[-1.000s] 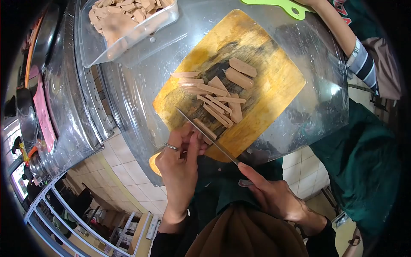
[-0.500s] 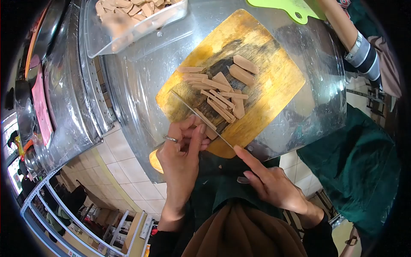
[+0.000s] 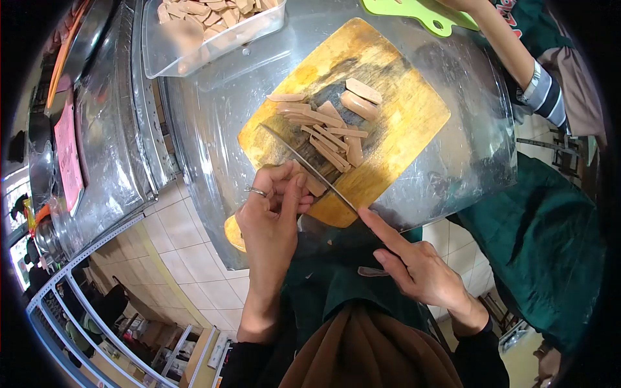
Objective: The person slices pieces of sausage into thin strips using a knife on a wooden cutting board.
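A knife [image 3: 304, 162] lies slantwise over a wooden cutting board [image 3: 414, 110], its tip pointing to the far left. My right hand [image 3: 420, 268] is closed around its handle, mostly hidden, with the index finger stretched along the top of the blade. My left hand [image 3: 268, 210], fingers bent and pinched, holds a piece of brownish-pink sausage [image 3: 314, 185] on the near side of the blade. Beyond the knife lies a loose pile of cut sausage strips [image 3: 326, 142]. Two thicker sausage pieces [image 3: 359, 105] rest farther back on the board.
A clear plastic tub [image 3: 217, 48] of cut sausage pieces stands at the back left. Near the back right is a green cutting board [image 3: 414, 13], with another person's arm [image 3: 508, 48] beside it. The metal table [image 3: 213, 116] ends just before my body.
The knife and my right hand have shifted slightly right, and more of the blade's face shows. My left hand keeps its pinch on the sausage piece. The whole view has moved a little.
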The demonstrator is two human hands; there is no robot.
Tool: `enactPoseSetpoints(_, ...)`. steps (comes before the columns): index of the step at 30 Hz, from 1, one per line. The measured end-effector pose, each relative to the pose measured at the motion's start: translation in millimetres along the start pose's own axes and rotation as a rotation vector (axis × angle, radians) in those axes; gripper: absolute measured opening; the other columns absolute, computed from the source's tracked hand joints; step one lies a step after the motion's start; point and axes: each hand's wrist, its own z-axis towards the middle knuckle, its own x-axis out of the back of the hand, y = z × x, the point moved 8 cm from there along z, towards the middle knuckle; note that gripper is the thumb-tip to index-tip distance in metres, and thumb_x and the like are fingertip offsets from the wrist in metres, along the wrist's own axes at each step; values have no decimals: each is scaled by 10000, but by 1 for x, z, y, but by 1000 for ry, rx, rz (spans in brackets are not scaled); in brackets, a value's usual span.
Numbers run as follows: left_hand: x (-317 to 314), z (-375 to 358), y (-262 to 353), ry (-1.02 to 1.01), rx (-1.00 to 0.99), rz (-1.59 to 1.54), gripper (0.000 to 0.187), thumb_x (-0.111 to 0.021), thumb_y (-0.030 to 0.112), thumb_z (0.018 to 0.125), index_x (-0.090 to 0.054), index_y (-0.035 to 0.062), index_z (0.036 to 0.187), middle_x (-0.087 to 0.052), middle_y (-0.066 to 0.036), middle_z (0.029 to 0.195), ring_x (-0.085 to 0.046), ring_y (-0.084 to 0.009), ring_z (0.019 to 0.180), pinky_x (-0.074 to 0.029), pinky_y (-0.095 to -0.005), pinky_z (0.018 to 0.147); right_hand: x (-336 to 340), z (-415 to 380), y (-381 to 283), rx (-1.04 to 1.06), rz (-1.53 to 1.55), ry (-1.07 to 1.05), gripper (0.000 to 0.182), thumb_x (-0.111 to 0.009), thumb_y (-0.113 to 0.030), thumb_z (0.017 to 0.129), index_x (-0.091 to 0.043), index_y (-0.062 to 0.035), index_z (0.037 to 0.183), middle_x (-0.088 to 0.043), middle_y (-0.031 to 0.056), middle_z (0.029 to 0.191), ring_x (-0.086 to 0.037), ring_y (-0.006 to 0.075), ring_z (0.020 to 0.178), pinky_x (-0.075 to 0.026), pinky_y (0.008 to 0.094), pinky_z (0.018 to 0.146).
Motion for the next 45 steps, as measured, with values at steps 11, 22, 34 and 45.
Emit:
enactPoseSetpoints(11, 1, 1, -5, 5, -6, -41, 147, -645, 42, 1021, -653, -41, 1142, -730, -96, 881, -715, -119, 772, -606, -257, 690, -8, -8, -1, -94, 8, -62, 693, -569, -110, 1042, -241, -216, 1643, -714, 268, 1058, -690, 464, 798, -581, 527, 668)
enactPoseSetpoints(22, 1, 1, -5, -3, 22, -46, 149, -649, 29, 1014, -644, -57, 1136, -745, -110, 920, -723, -125, 750, -605, -257, 671, -16, 5, 3, -90, 6, -14, 702, -569, -70, 1025, -269, -245, 1636, -701, 267, 857, -678, 467, 720, -554, 524, 623)
enactPoseSetpoints(34, 0, 3, -3, 7, -1, -40, 172, -649, 46, 1019, -642, -49, 1163, -736, -105, 898, -731, -138, 771, -609, -267, 689, -16, 50, 2, -56, -50, -29, 703, -544, -77, 1033, -229, -231, 1643, -664, 267, 971, -655, 449, 685, -565, 514, 612)
enactPoseSetpoints(45, 1, 4, -2, 7, -41, -49, 160, -663, 76, 1019, -641, -27, 1139, -735, -101, 867, -726, -132, 756, -597, -257, 674, -2, 30, 4, 42, -16, 51, 705, -550, -53, 1034, -250, -230, 1647, -699, 287, 894, -640, 504, 671, -520, 503, 583)
